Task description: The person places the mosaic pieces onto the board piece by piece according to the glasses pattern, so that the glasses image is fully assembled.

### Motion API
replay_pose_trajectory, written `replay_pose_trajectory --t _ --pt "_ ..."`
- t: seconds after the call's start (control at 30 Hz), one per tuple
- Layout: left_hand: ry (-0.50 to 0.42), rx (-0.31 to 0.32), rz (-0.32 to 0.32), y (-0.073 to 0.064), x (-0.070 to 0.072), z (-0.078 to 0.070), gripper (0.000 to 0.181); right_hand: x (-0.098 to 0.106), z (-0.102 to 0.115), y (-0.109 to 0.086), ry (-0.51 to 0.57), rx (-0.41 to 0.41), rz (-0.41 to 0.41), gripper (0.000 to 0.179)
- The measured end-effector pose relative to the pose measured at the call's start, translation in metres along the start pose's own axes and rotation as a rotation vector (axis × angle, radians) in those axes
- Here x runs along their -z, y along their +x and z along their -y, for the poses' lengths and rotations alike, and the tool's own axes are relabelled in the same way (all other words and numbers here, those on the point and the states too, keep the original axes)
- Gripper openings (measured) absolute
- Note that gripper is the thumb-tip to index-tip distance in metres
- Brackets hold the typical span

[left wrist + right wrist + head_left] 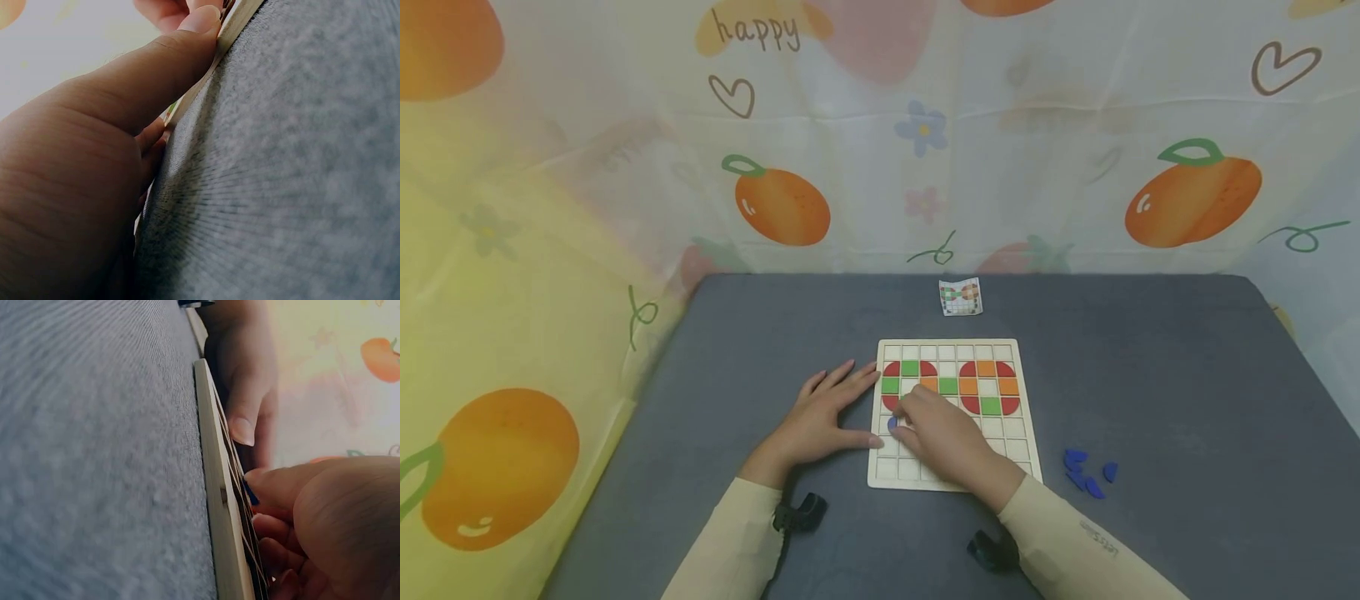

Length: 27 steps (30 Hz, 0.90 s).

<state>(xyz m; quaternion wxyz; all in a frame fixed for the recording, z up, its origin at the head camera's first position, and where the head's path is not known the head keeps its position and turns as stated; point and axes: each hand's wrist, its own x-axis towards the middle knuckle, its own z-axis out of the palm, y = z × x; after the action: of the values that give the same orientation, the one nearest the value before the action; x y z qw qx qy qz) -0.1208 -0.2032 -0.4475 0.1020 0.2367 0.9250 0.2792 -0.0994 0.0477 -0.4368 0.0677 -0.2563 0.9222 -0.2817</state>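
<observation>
A square wooden grid board (955, 483) lies on the table, with red, green and orange pieces set in its upper cells. My left hand (816, 417) spreads along the board's left side, its fingertips and thumb touching the edge. In the left wrist view, the thumb (156, 72) rests at the board's rim. Over the board's lower left part, my right hand (943, 433) bends its fingers and pinches a small blue rounded piece (892, 423). The right wrist view shows this blue piece (252, 494) at the thumb tip, close to the grid; the other fingers are curled.
Several loose blue pieces (1093, 487) lie on the grey table (1187, 400) to the right of the board. A small printed pattern card (961, 297) is behind it. A fruit-print cloth (1037, 108) hangs at the back and left.
</observation>
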Motion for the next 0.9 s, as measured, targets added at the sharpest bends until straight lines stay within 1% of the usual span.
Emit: replay_pose_trajectory --t 0.1,0.17,0.33,0.57,0.73,0.9 --pt "0.002 -0.003 -0.001 0.000 0.000 0.001 0.103 -0.001 0.000 0.001 -0.016 -0.003 -0.005 0.027" --pt "0.005 -0.006 -0.001 0.000 -0.001 0.002 0.103 -0.001 -0.001 0.000 -0.026 0.018 -0.013 0.029" --pt "0.011 -0.007 0.000 0.000 -0.002 0.003 0.103 -0.001 -0.003 -0.002 -0.040 0.086 -0.025 0.024" --pt "0.007 -0.003 0.003 0.001 -0.002 0.003 0.103 0.001 -0.006 -0.004 -0.040 0.114 -0.010 0.022" --pt "-0.003 -0.008 0.000 0.001 -0.001 0.002 0.103 0.004 -0.006 -0.006 0.006 0.110 -0.002 0.028" --pt "-0.003 -0.007 -0.003 0.000 -0.001 0.002 0.103 0.009 -0.007 -0.009 0.140 0.068 0.011 0.038"
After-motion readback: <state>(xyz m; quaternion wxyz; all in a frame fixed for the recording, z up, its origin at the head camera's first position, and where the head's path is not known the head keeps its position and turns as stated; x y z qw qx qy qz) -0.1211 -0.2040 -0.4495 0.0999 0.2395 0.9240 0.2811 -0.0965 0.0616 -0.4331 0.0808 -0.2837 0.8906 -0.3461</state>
